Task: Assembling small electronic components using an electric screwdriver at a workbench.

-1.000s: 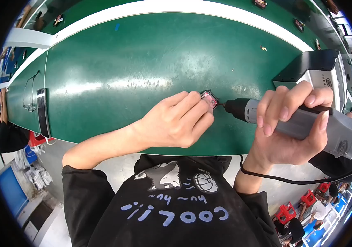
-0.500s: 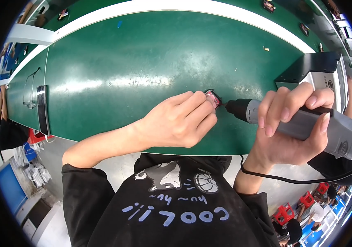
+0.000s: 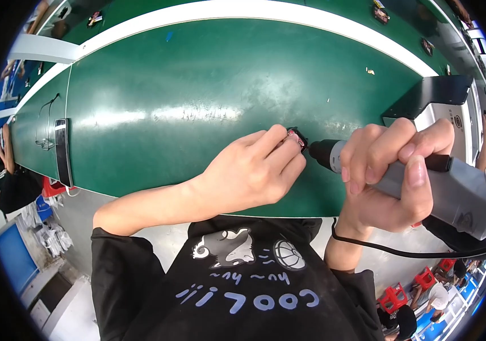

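My left hand is closed on a small black-edged part with a reddish face, pinning it at the green tabletop; the fingers cover much of it, and its kind is too small to make out. In my right hand is a grey electric screwdriver with a black nose, the fingers wrapped round its body. Its black nose points left at the part's right edge. Whether the bit touches the part I cannot tell. A black cord trails from the tool's rear, passing below my right wrist.
A black and white box-shaped device stands at the right of the green table. Glasses and a long black object lie at the left. A white rail crosses behind. Small scraps dot the tabletop; other people sit farther off.
The screwdriver's rear has swung lower and nearer, so its body slants more, and my right hand has shifted slightly left. My left hand still holds the small part.
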The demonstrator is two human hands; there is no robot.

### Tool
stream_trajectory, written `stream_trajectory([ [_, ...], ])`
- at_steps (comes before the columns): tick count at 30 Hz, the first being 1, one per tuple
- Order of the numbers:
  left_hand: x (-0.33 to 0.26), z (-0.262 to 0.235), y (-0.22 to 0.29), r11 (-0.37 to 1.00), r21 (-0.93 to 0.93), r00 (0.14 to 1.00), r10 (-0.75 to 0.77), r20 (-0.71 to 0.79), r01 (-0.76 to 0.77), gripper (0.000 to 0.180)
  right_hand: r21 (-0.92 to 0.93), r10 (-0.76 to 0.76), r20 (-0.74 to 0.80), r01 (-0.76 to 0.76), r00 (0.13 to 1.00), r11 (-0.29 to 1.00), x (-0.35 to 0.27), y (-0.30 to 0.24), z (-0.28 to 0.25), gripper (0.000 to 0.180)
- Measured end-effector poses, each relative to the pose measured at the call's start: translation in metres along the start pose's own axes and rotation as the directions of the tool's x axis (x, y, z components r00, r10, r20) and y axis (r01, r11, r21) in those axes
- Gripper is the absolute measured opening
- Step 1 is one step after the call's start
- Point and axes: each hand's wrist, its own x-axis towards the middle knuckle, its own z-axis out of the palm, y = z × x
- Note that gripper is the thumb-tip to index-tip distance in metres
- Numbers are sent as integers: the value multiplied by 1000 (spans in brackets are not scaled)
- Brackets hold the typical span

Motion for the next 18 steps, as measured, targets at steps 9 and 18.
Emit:
stream_trajectory([
  [9, 1, -7, -13, 997, -72, 999, -23, 48, 27, 21, -90, -265, -151, 254, 952, 963, 5, -42, -24, 18],
  [18, 40, -9, -153, 999, 49, 981, 5, -195, 4, 21, -277, -355, -325, 271, 877, 922, 6, -147, -115, 23],
])
